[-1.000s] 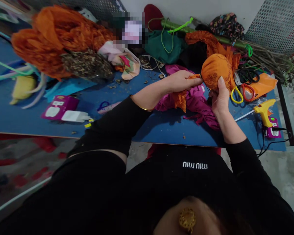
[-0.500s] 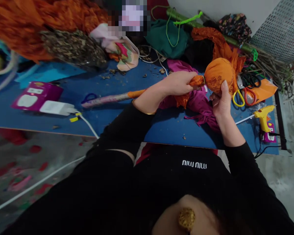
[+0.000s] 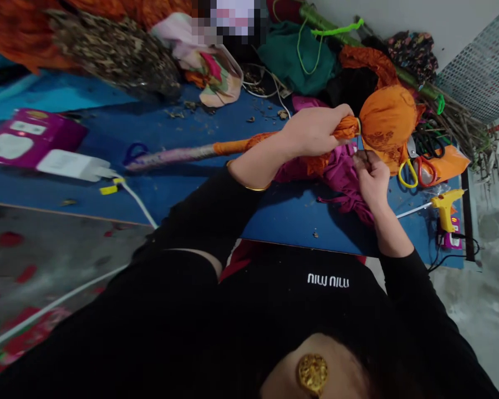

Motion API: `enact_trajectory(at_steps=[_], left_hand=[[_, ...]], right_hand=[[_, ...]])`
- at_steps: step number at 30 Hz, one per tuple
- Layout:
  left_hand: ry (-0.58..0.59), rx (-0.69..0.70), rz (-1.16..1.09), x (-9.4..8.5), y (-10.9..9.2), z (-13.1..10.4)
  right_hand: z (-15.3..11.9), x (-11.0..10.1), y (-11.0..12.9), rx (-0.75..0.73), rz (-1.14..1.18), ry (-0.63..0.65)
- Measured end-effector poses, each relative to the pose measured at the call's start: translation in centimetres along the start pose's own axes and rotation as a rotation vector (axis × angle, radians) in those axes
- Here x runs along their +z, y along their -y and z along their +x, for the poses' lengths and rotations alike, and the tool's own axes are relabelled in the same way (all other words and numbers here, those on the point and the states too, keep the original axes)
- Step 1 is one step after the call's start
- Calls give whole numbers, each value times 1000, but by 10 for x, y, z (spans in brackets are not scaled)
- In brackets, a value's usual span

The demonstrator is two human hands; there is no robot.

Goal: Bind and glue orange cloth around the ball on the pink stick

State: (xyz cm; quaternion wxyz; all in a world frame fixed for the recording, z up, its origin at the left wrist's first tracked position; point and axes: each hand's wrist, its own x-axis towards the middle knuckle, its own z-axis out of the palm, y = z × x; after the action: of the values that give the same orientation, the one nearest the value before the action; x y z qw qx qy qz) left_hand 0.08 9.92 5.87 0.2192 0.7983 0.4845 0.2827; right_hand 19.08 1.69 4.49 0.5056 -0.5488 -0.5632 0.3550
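Observation:
My left hand (image 3: 314, 132) is closed round the gathered neck of an orange cloth-wrapped ball (image 3: 387, 115). A narrow yellowish band (image 3: 359, 125) circles that neck, right against the ball. From beneath the left hand a wrapped stick (image 3: 216, 148), orange then pale pinkish, runs left over the table; its join to the ball is hidden. Just below the band, my right hand (image 3: 373, 177) has its fingers pinched together. A thin dark strand seems to lead down to them, but what they grip is unclear. Crumpled magenta cloth (image 3: 345, 177) lies under both hands.
Scissors with yellow and red handles (image 3: 426, 170) and a yellow glue gun (image 3: 448, 202) lie at right on the blue table (image 3: 270, 219). A purple box (image 3: 37, 136) and white plug adapter (image 3: 72, 164) are at left. Cloth heaps and a bag of dried bits (image 3: 116, 55) line the back.
My right hand has let go of the ball's side and moved down to pinch beside its neck. The left hand keeps its grip. The view has shifted slightly.

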Motion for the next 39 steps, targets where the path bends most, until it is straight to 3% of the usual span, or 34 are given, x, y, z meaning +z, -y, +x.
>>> enact_trajectory(at_steps=[4, 10, 15, 18, 22, 25, 31, 39], left_hand=[[18, -26, 55, 3, -14, -5], [180, -148, 286, -14, -49, -19], [188, -141, 378, -7, -48, -17], [176, -145, 400, -3, -44, -14], [167, -105, 413, -5, -47, -15], [201, -76, 472, -6, -52, -19], [282, 22, 605, -7, -60, -27], [398, 153, 640, -21, -74, -39]], right_hand=[[2, -11, -4, -124, -263, -66], [3, -11, -7, -240, -345, -93], [2, -8, -11, -266, -313, -70], [0, -10, -9, -329, -413, -46], [-5, -17, -1, -468, -687, -52], [-7, -21, 3, -476, -855, -97], [0, -32, 8, -486, -857, -67], [13, -67, 20, -766, -954, 34]])
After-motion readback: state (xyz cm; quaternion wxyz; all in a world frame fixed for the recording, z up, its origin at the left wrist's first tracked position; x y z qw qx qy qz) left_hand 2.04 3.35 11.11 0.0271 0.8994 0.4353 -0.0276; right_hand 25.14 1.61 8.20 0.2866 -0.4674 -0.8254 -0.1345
